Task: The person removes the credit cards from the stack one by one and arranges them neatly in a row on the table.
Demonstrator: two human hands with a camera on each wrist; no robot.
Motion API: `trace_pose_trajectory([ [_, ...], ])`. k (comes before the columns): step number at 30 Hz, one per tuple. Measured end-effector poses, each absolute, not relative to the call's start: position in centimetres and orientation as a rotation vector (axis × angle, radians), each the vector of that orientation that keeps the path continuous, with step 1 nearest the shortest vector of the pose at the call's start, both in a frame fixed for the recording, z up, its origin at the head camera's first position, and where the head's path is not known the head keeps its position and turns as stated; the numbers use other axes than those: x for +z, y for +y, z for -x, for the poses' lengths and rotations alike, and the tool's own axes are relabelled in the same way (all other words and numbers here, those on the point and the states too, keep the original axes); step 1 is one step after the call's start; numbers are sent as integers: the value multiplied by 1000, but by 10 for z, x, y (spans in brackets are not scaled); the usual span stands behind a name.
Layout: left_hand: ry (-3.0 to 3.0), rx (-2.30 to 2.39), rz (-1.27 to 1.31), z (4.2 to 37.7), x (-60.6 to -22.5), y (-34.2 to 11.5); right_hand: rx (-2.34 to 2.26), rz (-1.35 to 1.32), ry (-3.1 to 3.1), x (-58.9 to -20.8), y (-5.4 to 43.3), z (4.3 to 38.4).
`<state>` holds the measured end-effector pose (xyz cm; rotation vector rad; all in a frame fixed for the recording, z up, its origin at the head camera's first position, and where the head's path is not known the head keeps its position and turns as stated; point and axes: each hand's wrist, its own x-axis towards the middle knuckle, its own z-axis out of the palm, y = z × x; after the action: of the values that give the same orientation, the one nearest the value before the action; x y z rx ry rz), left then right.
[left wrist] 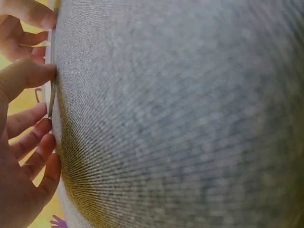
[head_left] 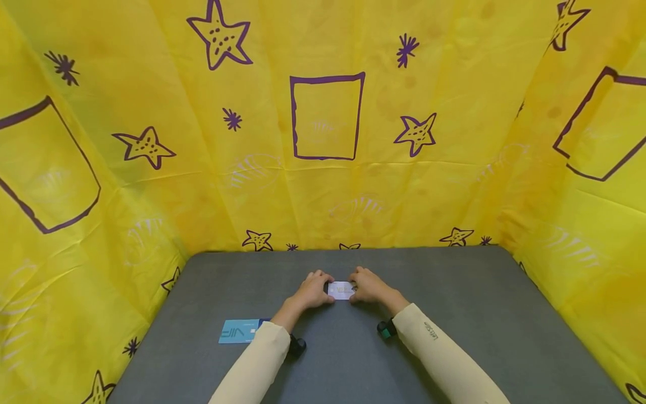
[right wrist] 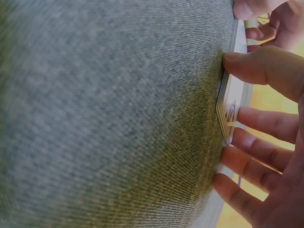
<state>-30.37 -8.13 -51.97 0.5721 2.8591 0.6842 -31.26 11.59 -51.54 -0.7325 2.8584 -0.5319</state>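
Note:
A small stack of white cards [head_left: 340,290], with faint gold lettering on top, lies flat on the grey table. Its layered edges [right wrist: 222,121] show in the right wrist view. My left hand [head_left: 313,289] holds the stack's left end, thumb on the near edge and fingers on the far side. At the other end my right hand [head_left: 372,286] grips it the same way, thumb [right wrist: 261,69] against the near edge. In the left wrist view only a thin line of the stack shows between thumb and fingers.
Left of my left forearm lies a light blue card or leaflet [head_left: 237,332] with a dark blue part, partly hidden by the sleeve. Yellow cloth [head_left: 323,196] with purple starfish drawings walls the grey table [head_left: 444,314] at the back and both sides. Each wrist wears a dark camera band.

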Motion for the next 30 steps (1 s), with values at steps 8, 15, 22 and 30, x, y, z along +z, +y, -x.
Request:
trace_pose_trajectory([
  [8,2879,681,-588,305,-522,-81,-556,720,2860,-514,116,311],
  [15,2870,673,-602,303,-522,-82,-545,746,2846,-514,116,310],
  [22,2843,714,-627,304,-519,-85,-557,752,2849,-512,116,310],
  [30,2844,743,-665,306,-518,-87,-567,826,2893,-509,118,311],
])
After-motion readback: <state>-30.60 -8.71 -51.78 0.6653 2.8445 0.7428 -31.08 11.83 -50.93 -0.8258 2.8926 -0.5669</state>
